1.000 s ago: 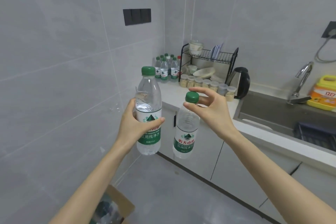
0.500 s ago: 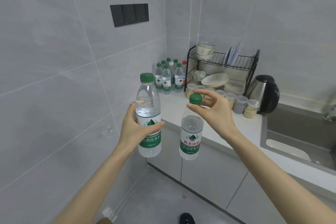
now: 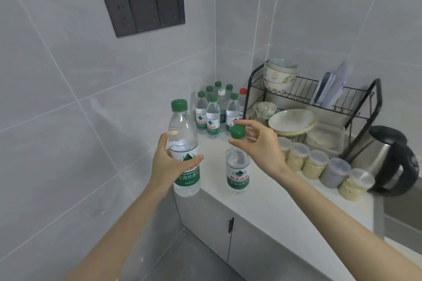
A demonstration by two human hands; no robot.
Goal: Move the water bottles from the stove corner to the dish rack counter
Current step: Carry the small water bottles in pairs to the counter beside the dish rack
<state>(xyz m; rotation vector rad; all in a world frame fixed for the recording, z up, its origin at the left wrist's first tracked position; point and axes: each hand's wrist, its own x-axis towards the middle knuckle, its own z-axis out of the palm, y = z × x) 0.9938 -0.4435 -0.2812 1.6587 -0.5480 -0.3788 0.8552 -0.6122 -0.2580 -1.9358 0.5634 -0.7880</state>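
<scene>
Carry step. Left hand (image 3: 164,166) wraps left bottle (image 3: 182,130); right hand (image 3: 265,148) pinches right bottle (image 3: 237,166) by cap. Both aloft at desk (image 3: 262,207) edge, short of rack (image 3: 303,90). Next: stand both beside group (image 3: 213,116) left of rack.

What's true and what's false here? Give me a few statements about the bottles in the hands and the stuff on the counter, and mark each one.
1. The left hand grips the left bottle around its body. True.
2. The right hand holds the right bottle by its label. False: it pinches the green cap from above.
3. A group of bottles stands in the corner beside the dish rack. True.
4. Every bottle in that group has a green cap. False: one has a white cap and one a red cap.
5. The kettle sits on the rack's top shelf. False: it stands on the counter, right of the rack.
</scene>
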